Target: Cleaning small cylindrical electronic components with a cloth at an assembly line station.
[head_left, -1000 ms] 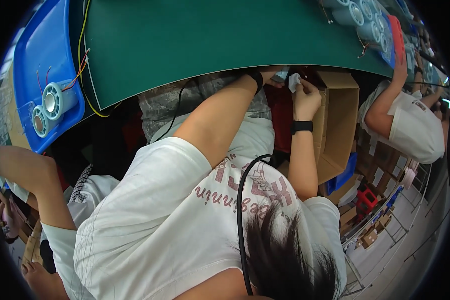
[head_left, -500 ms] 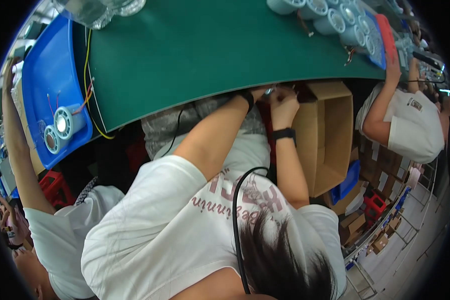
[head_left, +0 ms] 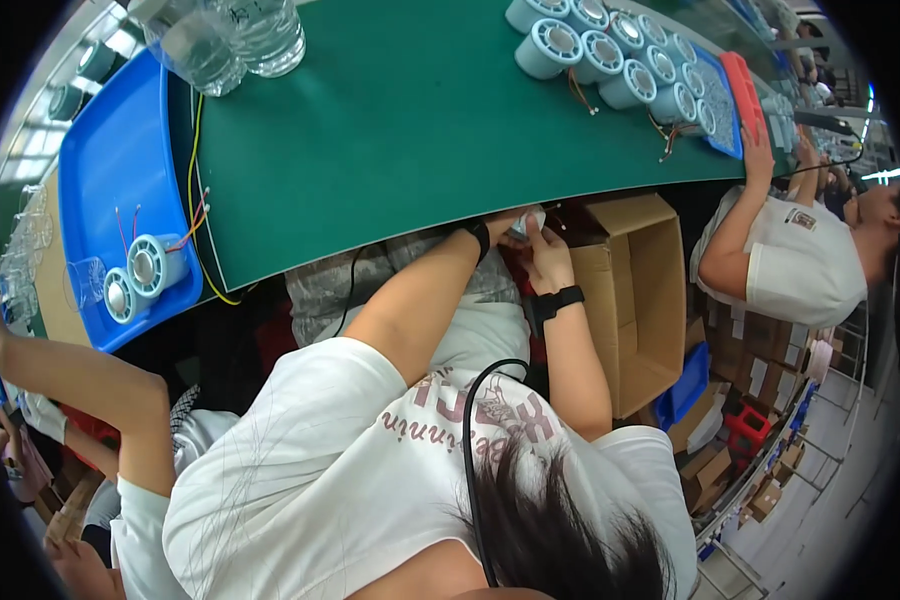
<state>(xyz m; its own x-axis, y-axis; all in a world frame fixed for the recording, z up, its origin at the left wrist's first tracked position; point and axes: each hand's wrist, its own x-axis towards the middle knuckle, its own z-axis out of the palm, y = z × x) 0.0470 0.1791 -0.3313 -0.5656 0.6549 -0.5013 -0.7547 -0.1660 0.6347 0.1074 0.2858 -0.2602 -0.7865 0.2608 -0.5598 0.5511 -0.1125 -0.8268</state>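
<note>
Just below the front edge of the green table, both hands are together at a small pale grey-white part (head_left: 527, 224), whose kind I cannot make out. My left hand (head_left: 505, 222), with a black band at its wrist, is closed around the part's left side; the table edge partly hides its fingers. From the right, my right hand (head_left: 548, 256) pinches the same part between thumb and fingers. Thin wire ends with tiny white tips show beside the fingers. An open cardboard box (head_left: 653, 290) stands right beside my right hand.
Several light-blue round motors (head_left: 600, 55) with wires stand at the table's far right, by a blue tray (head_left: 722, 105) and a red bin (head_left: 742, 90). On the left, a blue tray (head_left: 110, 130) holds two motors (head_left: 148, 262). Clear plastic bottles (head_left: 270, 40) stand far left. Co-workers sit on both sides.
My hands have drawn slightly back from under the table edge, so the pale part now shows between them. The left co-worker's arm has bent and moved down. The view has shifted a little.
</note>
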